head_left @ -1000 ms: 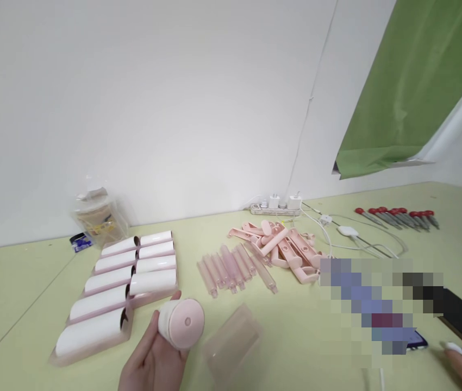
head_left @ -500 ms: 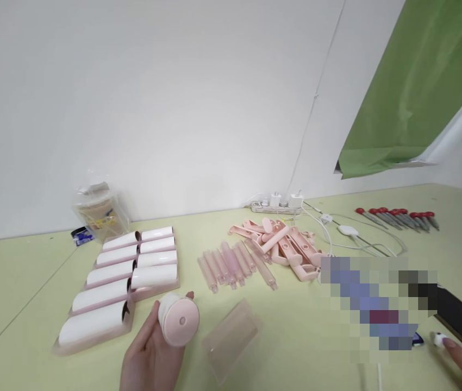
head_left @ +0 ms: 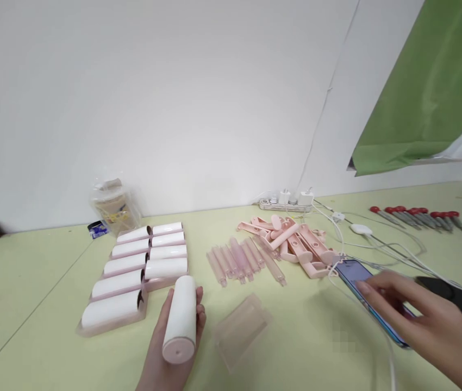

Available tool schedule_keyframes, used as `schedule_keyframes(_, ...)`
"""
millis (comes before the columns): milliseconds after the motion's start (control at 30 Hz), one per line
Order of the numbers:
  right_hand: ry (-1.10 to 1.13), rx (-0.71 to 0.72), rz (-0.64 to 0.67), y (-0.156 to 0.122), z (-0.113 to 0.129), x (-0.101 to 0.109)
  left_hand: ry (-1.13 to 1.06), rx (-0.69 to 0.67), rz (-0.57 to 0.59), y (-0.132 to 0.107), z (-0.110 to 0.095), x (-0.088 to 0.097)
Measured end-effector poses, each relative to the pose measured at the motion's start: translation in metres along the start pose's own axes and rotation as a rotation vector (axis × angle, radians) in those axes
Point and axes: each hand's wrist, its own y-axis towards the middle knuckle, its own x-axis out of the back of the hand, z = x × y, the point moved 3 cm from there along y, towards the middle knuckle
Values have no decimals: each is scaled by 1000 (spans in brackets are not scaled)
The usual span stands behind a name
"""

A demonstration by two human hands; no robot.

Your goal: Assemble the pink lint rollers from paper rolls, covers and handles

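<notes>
My left hand (head_left: 166,358) is wrapped round a white roll with a pink end cap (head_left: 180,319), held low over the table and pointing away from me. My right hand (head_left: 422,320) reaches in from the right, fingers stretched out flat over a blue-screened phone (head_left: 355,274) that lies on the table with a white cable attached. A translucent pink cover (head_left: 241,330) lies between the two hands. Behind the roll, several white rolls (head_left: 141,260) sit in pink trays.
Behind lie several clear pink tubes (head_left: 243,259) and a heap of pink handles (head_left: 292,241). A power strip (head_left: 283,203) with chargers sits by the wall, red-handled screwdrivers (head_left: 418,216) at far right, a bagged cup (head_left: 113,209) at back left, a black object (head_left: 459,301) at right.
The roll in my left hand has turned from cap-toward-me to pointing away. My right hand has come in from the lower right edge to lie over the phone. The view shifted left.
</notes>
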Motion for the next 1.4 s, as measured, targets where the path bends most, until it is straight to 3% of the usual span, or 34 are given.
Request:
schedule_keyframes(100, 83, 127, 130, 26, 26, -13, -19, 74, 35, 2, 1, 3)
schedule_keyframes(167, 121, 127, 151, 41, 34, -24, -48, 160, 61, 3, 1, 5)
schedule_keyframes(333, 136, 27, 300, 83, 31, -60, -157, 359, 163, 5, -1, 5)
schedule_keyframes(500, 108, -14, 268, 120, 24, -79, -170, 395, 282, -1, -7, -2)
schedule_keyframes(600, 127, 47, 352, 123, 36, -97, -135, 367, 314, -2, -8, -4)
schedule_keyframes(767, 148, 213, 565, 107, 63, -147, -135, 297, 217, 1, -6, -2)
schedule_keyframes(900, 128, 208, 612, 99, 68, -170, -141, 280, 233, 0, -6, -4)
schedule_keyframes(1000, 116, 169, 578, 104, 59, -159, -140, 287, 221, 1, -7, -3)
schedule_keyframes(1233, 20, -13, 362, 131, 6, -93, -127, 304, 243, 3, -6, 0)
schedule_keyframes(1400, 113, 95, 496, 107, 20, -91, -88, 301, 299, -2, -6, -3)
